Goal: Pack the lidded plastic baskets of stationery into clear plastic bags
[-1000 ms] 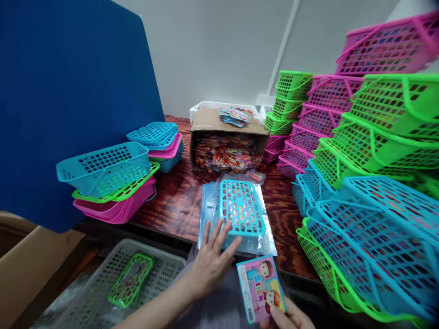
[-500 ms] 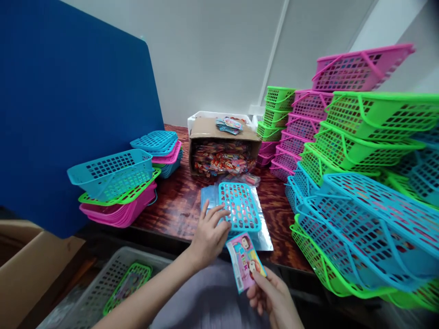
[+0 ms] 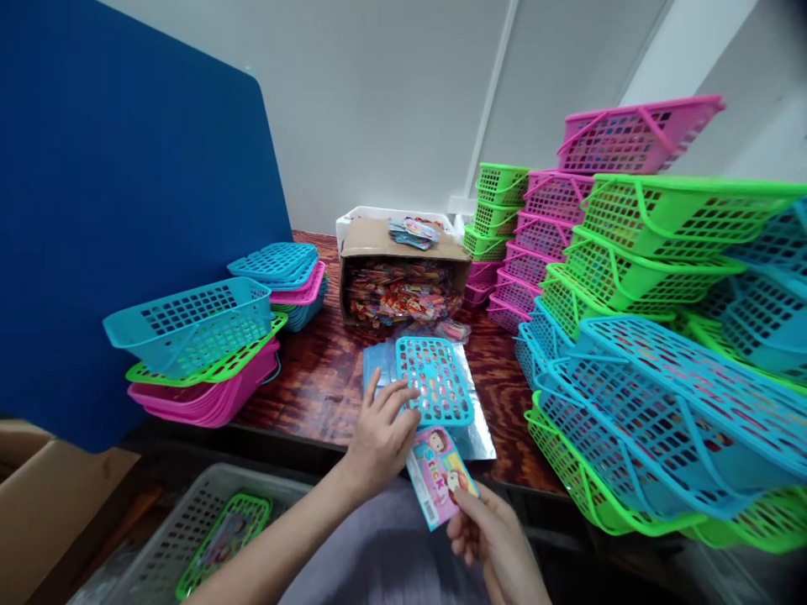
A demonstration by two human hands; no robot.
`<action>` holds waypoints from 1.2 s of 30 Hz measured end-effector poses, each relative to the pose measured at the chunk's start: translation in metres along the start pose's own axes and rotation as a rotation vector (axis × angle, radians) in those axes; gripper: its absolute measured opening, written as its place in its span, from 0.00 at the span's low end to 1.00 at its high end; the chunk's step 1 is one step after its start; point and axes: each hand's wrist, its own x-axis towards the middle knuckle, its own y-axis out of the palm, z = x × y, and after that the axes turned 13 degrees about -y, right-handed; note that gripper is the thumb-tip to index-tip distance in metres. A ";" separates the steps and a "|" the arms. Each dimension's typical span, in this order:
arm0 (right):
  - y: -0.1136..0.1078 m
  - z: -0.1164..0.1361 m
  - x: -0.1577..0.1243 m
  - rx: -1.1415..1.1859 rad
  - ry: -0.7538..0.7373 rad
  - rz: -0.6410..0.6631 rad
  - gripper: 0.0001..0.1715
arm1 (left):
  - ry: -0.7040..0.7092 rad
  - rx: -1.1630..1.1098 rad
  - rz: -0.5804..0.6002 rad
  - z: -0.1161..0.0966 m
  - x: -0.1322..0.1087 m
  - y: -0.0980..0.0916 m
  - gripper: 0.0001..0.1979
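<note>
My right hand (image 3: 493, 542) pinches a pink-and-blue sticker card (image 3: 437, 474) near the table's front edge. My left hand (image 3: 380, 430) rests with fingers spread on the left edge of a blue basket (image 3: 435, 380) that lies upside down on a stack of clear plastic bags (image 3: 476, 428). Colourful packets show through the basket's holes. The card sits just below the basket, between my two hands.
An open cardboard box (image 3: 397, 277) of small packets lies behind, more cards on top. Stacks of blue, green and pink baskets (image 3: 636, 336) fill the right side; a smaller stack (image 3: 202, 353) sits left. A blue panel (image 3: 126, 210) stands left. A grey crate (image 3: 208, 529) with a green basket is below.
My right hand has brought the card up and left toward the blue basket. My left hand has shifted onto the basket's left edge. The view has tilted upward.
</note>
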 end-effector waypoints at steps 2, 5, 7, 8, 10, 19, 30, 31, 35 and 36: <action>0.004 0.007 0.001 0.035 -0.044 -0.003 0.29 | 0.031 0.016 -0.007 -0.001 -0.001 0.000 0.07; 0.005 0.013 0.003 0.057 -0.080 -0.036 0.28 | 0.042 0.027 -0.011 -0.001 -0.002 0.000 0.07; 0.006 0.015 0.006 0.079 -0.063 -0.047 0.28 | 0.040 0.030 -0.009 0.000 -0.003 -0.001 0.07; 0.008 0.016 0.008 0.096 -0.052 -0.049 0.28 | 0.040 0.031 -0.009 0.000 -0.003 -0.001 0.07; 0.015 0.020 0.016 0.122 -0.046 -0.049 0.28 | 0.044 0.031 -0.011 0.000 -0.004 -0.001 0.07; 0.036 0.028 0.034 0.041 -0.216 -0.029 0.36 | 0.030 0.018 -0.017 -0.002 -0.007 0.003 0.10; 0.009 -0.025 0.015 -1.110 -1.339 -0.088 0.28 | -0.029 -0.042 0.015 0.001 -0.013 0.006 0.09; 0.010 -0.024 0.015 -1.133 -1.381 -0.065 0.29 | -0.032 -0.044 0.021 0.001 -0.013 0.006 0.09; 0.017 -0.021 0.018 -1.301 -1.429 0.093 0.29 | -0.029 -0.037 -0.002 0.000 -0.012 0.005 0.09; 0.019 -0.020 0.021 -1.342 -1.415 0.099 0.29 | -0.024 -0.035 -0.015 -0.001 -0.012 0.004 0.09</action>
